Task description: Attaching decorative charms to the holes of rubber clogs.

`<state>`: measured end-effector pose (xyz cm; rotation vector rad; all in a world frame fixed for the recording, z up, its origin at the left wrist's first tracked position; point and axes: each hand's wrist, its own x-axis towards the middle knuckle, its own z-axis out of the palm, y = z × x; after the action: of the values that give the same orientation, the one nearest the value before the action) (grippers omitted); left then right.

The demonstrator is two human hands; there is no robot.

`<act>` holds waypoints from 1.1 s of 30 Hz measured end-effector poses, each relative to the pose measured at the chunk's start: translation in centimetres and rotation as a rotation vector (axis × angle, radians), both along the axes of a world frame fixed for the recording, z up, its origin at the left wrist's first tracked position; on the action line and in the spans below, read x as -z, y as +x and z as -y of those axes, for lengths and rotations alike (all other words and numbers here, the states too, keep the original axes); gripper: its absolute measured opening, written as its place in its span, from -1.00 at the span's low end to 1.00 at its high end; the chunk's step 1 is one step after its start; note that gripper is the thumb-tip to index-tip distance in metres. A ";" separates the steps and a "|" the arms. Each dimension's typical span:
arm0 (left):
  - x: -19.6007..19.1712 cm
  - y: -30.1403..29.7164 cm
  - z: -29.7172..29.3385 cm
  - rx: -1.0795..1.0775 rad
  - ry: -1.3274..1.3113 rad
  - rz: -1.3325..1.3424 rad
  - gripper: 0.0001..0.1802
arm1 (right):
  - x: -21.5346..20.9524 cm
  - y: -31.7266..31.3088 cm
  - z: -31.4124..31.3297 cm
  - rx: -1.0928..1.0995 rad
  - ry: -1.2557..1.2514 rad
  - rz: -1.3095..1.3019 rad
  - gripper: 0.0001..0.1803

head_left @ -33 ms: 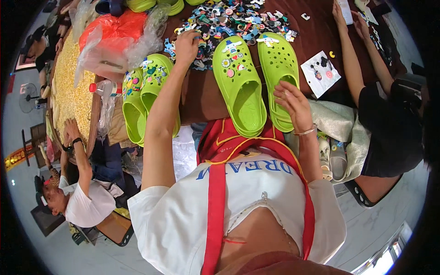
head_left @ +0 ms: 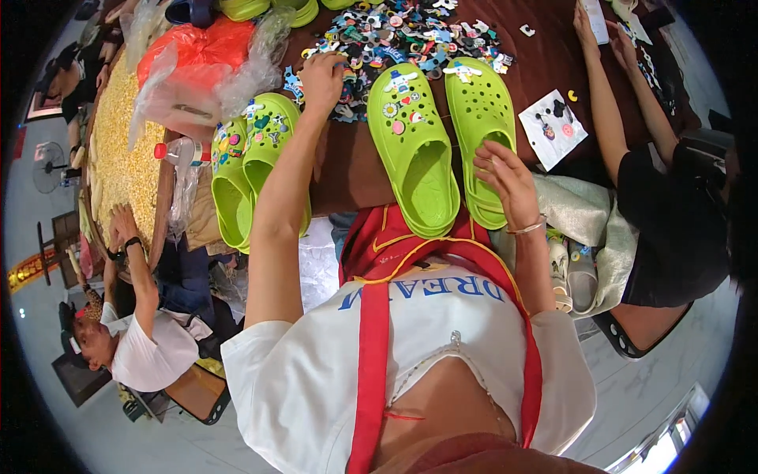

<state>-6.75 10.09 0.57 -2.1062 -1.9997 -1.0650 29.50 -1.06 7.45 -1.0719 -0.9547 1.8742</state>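
Left hand (head_left: 322,85) curls at the charms (head_left: 391,39), any hold hidden; right hand (head_left: 508,180), loosely open, seemingly empty, is at the right clog (head_left: 478,99), toe far, probably so its holes lie handy.

Barely any visible change, hands (head_left: 512,186) included

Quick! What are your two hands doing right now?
Left hand: at the shoe charms; can't tell if it holds one.
Right hand: open, fingers loosely bent, by a lime-green clog.
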 end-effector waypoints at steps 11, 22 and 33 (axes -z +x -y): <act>0.3 4.6 -3.7 0.038 -0.168 -0.171 -0.82 | 0.9 -1.2 -0.4 0.053 0.081 0.147 -0.61; -2.4 0.5 -2.5 -0.174 -0.140 0.256 -0.75 | -0.3 -2.5 -0.7 -0.058 0.073 0.069 -0.63; 0.6 3.5 -2.2 0.092 0.026 -0.322 -0.88 | 0.1 -4.9 1.1 -0.254 0.077 0.086 -0.61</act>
<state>-3.27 12.32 -0.02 -2.2075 -1.7457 -0.7006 24.62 -2.18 7.38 -1.0304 -1.2521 1.9876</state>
